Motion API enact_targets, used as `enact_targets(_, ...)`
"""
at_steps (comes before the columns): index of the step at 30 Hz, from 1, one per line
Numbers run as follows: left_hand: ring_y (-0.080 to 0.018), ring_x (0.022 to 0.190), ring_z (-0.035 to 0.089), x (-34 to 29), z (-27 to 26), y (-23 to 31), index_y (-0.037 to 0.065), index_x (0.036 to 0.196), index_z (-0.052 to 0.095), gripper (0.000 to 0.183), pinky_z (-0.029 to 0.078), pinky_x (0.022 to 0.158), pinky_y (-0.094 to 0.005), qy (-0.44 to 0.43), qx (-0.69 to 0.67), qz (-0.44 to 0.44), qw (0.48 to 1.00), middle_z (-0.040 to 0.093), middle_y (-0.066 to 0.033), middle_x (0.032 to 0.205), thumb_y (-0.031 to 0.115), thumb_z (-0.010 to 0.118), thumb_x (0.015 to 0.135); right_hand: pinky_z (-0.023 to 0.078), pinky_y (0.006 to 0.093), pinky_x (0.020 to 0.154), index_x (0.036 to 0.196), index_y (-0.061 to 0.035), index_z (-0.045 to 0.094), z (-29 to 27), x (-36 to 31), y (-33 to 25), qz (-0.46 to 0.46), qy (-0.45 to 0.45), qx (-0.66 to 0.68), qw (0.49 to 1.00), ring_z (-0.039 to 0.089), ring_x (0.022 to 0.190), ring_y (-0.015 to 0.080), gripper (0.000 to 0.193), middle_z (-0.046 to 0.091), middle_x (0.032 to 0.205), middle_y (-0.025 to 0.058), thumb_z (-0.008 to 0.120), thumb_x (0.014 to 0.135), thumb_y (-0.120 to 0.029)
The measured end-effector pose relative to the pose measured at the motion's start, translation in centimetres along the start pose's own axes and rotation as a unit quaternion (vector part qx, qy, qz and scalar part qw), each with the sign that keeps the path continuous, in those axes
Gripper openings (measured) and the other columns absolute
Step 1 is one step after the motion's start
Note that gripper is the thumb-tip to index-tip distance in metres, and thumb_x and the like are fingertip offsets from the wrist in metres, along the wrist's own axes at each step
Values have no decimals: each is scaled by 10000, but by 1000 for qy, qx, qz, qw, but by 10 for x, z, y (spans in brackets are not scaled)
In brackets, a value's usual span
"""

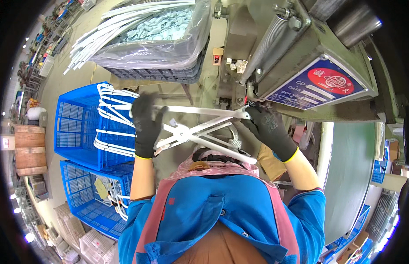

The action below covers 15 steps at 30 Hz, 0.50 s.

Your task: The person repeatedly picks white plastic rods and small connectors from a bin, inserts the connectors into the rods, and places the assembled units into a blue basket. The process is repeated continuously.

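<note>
In front of me a white metal folding frame [183, 133] spans between my hands, its thin tubes crossing at a round pivot plate. My right hand [271, 130], in a black glove with a yellow cuff, is closed on the frame's right end, right beside the press machine [319, 83]. Gloved the same way, my left hand [147, 125] is closed around the frame's left side; motion blurs its upper part. Just left of it, bent white tubes [114, 114] stick out over the upper blue crate [76, 123].
A lower blue crate [87, 193] holds more white tube pieces. Ahead stands a dark crate [156, 72] lined with clear plastic, heaped with pale small parts [160, 26] and long white tubes [94, 35]. Small white blocks [239, 65] lie by the press. A green surface [347, 176] is at right.
</note>
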<state>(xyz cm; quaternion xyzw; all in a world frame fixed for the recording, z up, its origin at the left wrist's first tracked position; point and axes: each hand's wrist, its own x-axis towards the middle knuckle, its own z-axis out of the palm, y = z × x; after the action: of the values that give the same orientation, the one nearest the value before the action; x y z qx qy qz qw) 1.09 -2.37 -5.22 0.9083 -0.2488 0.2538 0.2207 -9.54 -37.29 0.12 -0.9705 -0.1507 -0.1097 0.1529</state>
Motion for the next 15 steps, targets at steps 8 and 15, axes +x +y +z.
enact_targets(8,-284,839,584,42,13,29,85,1036,659,275,432,780,-418,-161,-121,109,973,639,-89,893,230,662,803,490,401,762,1069,-131,654,16,-6,14,11,72,-24,997,624,875,316,249,654,918,132,623,867,-274)
enact_targets(15,-315,819,605,47,10,24,62,972,685,241,463,763,-417,-209,-144,92,963,658,-129,866,203,683,777,443,355,944,1205,-190,617,42,-18,63,-229,126,-423,868,549,1135,218,344,630,1147,82,581,909,-363)
